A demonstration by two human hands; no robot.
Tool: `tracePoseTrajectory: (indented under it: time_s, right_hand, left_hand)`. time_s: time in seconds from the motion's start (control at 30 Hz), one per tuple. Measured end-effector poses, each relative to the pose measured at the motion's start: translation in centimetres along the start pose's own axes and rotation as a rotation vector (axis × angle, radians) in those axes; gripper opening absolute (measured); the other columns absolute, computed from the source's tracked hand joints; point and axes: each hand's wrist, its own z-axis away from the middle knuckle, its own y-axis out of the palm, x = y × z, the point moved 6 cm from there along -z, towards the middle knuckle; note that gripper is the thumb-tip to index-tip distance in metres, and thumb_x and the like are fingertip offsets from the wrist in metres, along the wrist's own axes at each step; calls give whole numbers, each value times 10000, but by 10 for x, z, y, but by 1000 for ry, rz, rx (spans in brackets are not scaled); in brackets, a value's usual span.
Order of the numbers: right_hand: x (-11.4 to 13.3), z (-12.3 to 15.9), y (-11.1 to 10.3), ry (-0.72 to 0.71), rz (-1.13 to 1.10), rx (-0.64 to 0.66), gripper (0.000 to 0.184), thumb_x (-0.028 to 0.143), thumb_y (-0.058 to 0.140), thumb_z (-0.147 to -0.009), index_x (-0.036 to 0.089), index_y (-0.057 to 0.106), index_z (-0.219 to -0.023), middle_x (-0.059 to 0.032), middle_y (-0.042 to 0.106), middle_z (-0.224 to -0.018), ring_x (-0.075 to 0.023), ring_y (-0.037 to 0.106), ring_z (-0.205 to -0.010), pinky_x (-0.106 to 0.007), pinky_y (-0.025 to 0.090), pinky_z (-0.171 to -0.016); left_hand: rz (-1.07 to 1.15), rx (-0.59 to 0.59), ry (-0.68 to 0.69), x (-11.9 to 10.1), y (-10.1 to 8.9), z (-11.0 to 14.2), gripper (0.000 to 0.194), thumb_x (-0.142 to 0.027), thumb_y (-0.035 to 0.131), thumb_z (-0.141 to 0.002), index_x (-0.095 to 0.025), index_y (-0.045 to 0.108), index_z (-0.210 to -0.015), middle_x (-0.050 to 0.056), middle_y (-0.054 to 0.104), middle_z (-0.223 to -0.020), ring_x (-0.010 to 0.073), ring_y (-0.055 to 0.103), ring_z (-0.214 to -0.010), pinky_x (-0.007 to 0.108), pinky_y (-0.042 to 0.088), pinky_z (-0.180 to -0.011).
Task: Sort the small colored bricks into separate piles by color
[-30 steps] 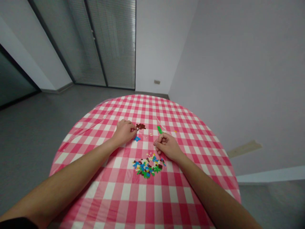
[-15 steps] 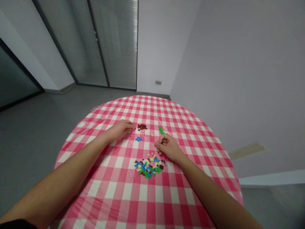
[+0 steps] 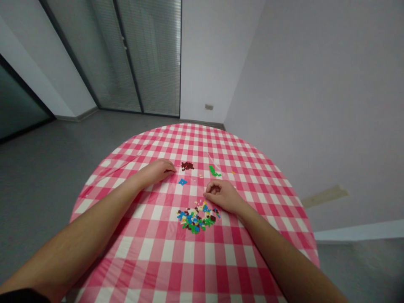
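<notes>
My left hand [image 3: 161, 169] rests just left of a small heap of dark brown pieces [image 3: 187, 166]. Its fingers are bent and pressed together; anything between the tips is hidden. Curled on the right, my right hand [image 3: 223, 194] has thumb and forefinger close together at the upper edge of a mixed pile of small plastic building pieces [image 3: 195, 222] in blue, green, yellow, brown and white. What the right fingers hold, if anything, is too small to tell. Between the hands sits a little blue cluster [image 3: 182, 182], and green pieces [image 3: 214, 171] lie beyond my right hand.
A red-and-white checked cloth [image 3: 176, 265] covers the round table. A tiny yellow piece [image 3: 233, 172] and a pale piece [image 3: 201, 176] lie loose on it. Beyond the table stand a glass partition with blinds [image 3: 154, 59] and a white wall [image 3: 299, 97] at right.
My right fingers have curled in and shifted slightly, leaving the green pieces in fuller view. The left fingertips have drawn back a little from the brown heap. The view has tilted slightly.
</notes>
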Motion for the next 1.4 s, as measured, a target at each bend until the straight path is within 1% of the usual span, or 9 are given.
tracePoseTrajectory:
  time_s: [0.07,0.17,0.3,0.4,0.5,0.73,0.97,1.1,1.4]
  right_hand:
    - [7,2,3,-52,145,112,26,210,680,-761,193,699,-762,-25,687,-685,-154,624,-614,-259,467,-555]
    - [18,7,8,-171,264,240,124,186,633,-806,204,756,-798,-43,722,-764,-171,649,-688,-279,481,-625]
    - [26,9,14,-260,298,239,164,172,624,-825,219,777,-863,-40,725,-791,-168,639,-709,-277,470,-652]
    - [26,7,18,-270,318,149,173,172,627,-827,222,775,-902,-33,712,-776,-162,620,-696,-270,453,-645]
    - [25,6,26,-295,381,134,150,170,651,-813,221,780,-871,-33,692,-744,-170,606,-709,-270,437,-645]
    - [23,4,33,-280,422,113,113,179,653,-835,194,756,-789,-47,671,-754,-176,595,-727,-275,419,-649]
    - [21,-3,12,-128,159,-144,136,241,630,-861,199,728,-777,-36,678,-743,-169,583,-689,-285,428,-634]
    - [14,-4,9,-53,14,-175,177,324,638,-848,198,732,-764,-26,686,-714,-158,561,-643,-270,418,-587]
    - [12,-4,11,-36,0,-154,146,274,647,-836,182,754,-800,-26,704,-712,-141,578,-627,-251,433,-595]
  left_hand:
    - [4,-25,-3,-2,-3,0,265,-229,482,-927,-214,746,-944,77,747,-983,211,668,-892,322,500,-814]
    - [-4,-96,19,-14,-10,-1,246,-253,503,-938,-203,743,-916,82,736,-963,212,652,-890,341,496,-820]
    - [127,-148,67,-52,-14,-2,180,-260,555,-935,-223,731,-936,58,724,-911,187,647,-848,322,495,-787]
    - [262,43,206,-94,1,-1,114,-211,617,-897,-240,726,-910,21,735,-881,163,656,-836,289,495,-794]
    - [265,127,226,-115,12,1,126,-148,641,-846,-234,732,-828,1,731,-795,152,658,-773,261,490,-747]
    - [228,162,159,-105,23,0,114,-161,649,-837,-206,724,-764,8,714,-732,152,645,-711,256,469,-693]
    - [249,-140,82,-100,13,-3,99,-250,638,-891,-218,709,-830,20,701,-784,169,624,-753,311,477,-720]
    - [242,-303,10,-96,8,-1,127,-301,641,-903,-207,694,-836,29,704,-795,186,621,-792,342,480,-743]
    - [336,-320,-25,-99,6,-1,110,-229,614,-881,-210,691,-806,26,701,-775,170,620,-769,323,487,-739]
